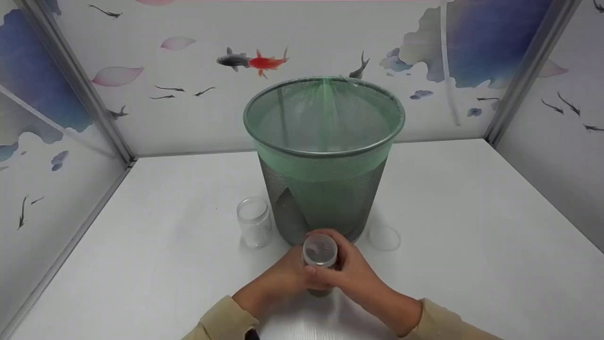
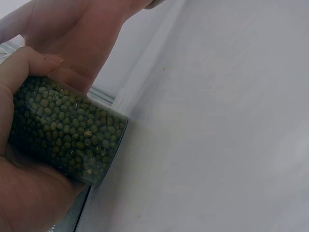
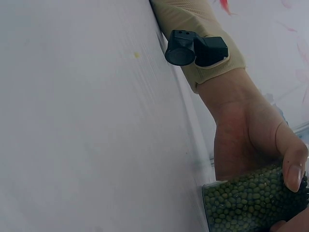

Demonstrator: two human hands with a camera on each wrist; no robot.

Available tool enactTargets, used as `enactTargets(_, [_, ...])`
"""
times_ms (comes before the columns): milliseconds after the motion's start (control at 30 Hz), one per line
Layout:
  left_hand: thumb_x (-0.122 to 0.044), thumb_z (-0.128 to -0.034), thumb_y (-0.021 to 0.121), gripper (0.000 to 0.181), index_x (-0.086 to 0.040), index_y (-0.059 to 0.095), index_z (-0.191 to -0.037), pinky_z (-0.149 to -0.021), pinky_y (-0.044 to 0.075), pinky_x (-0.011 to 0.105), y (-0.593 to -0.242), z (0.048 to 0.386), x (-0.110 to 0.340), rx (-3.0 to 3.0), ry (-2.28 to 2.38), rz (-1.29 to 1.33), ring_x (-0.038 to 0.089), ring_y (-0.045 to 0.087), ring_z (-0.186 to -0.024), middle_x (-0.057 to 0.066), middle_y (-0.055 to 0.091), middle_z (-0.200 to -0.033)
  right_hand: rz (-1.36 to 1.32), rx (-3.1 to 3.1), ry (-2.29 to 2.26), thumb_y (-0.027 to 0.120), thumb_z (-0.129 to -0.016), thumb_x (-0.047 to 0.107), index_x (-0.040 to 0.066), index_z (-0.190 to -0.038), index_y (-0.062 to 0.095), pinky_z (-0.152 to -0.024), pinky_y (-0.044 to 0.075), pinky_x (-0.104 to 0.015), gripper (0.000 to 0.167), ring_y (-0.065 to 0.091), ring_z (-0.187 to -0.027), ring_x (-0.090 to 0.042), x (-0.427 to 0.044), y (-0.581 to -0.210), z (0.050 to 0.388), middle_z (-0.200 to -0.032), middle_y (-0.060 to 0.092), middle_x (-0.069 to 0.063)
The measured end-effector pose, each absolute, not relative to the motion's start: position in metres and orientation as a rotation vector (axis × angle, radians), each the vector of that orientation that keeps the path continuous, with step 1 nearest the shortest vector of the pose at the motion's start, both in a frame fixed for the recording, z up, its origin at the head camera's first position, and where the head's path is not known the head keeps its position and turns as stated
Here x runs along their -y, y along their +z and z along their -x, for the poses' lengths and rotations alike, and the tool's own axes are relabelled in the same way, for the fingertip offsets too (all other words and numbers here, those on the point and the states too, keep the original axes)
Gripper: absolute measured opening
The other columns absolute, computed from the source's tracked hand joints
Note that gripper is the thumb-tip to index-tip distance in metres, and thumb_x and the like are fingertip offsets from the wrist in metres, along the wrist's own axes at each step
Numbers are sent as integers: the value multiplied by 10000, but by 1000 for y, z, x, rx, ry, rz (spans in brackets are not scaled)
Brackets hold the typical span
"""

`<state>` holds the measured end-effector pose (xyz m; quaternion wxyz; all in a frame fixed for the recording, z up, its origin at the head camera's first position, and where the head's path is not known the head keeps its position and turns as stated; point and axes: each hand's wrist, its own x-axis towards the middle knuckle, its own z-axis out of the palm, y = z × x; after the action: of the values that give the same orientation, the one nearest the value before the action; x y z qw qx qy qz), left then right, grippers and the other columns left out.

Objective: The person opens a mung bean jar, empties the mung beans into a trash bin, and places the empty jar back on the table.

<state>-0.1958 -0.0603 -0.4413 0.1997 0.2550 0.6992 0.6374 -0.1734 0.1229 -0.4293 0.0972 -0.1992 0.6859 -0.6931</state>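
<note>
Both hands hold a clear jar of green mung beans [image 2: 67, 130] just above or on the white table, in front of the bin. In the head view its clear round lid [image 1: 320, 249] faces up. My left hand [image 1: 288, 273] grips the jar from the left, its thumb [image 3: 293, 175] lying along the side in the right wrist view. My right hand [image 1: 353, 270] wraps the upper part near the lid from the right. A second clear jar [image 1: 255, 224], open and with nothing visible inside, stands to the left. A clear round lid [image 1: 384, 237] lies to the right.
A tall mesh waste bin [image 1: 325, 189] with a green liner bag stands directly behind the hands. The white table [image 1: 472, 226] is bordered by printed panels [image 1: 188, 108] at the back and both sides, with metal corner posts [image 1: 85, 89].
</note>
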Motion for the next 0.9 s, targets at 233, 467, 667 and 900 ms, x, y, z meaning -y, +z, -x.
enactTargets(233, [-92, -826, 845, 552, -75, 620, -1330, -978, 490, 285, -442, 197, 61, -1970, 1771, -736, 130, 605, -1064, -8, 670, -1209, 596, -2053, -2037, 855, -907, 222, 55, -1445, 575, -1066, 472, -343, 629, 554, -1284, -251, -123, -429, 173, -1403, 598, -102])
enactTargets(467, [-98, -832, 838, 547, -56, 629, -1336, -980, 497, 290, -443, 198, 61, -1928, 1790, -750, 125, 615, -1072, -4, 680, -1216, 609, -2035, -2039, 850, -908, 220, 85, -1472, 559, -1069, 468, -353, 649, 541, -1298, -254, -123, -429, 174, -1452, 557, -166])
enactTargets(667, [-114, -829, 849, 516, -59, 643, -1298, -951, 502, 285, -443, 197, 61, -1932, 1789, -706, 125, 617, -1040, -8, 689, -1183, 574, -2023, -2074, 858, -883, 187, 50, -1456, 456, -1059, 466, -342, 713, 533, -1292, -260, -123, -429, 174, -1427, 553, -136])
enactTargets(900, [-141, -826, 843, 512, -69, 636, -1289, -953, 503, 294, -441, 197, 61, -1983, 1759, -739, 130, 612, -1042, -13, 668, -1178, 539, -2010, -2082, 873, -869, 203, 35, -1411, 397, -1076, 448, -319, 741, 531, -1297, -255, -123, -428, 173, -1401, 573, -97])
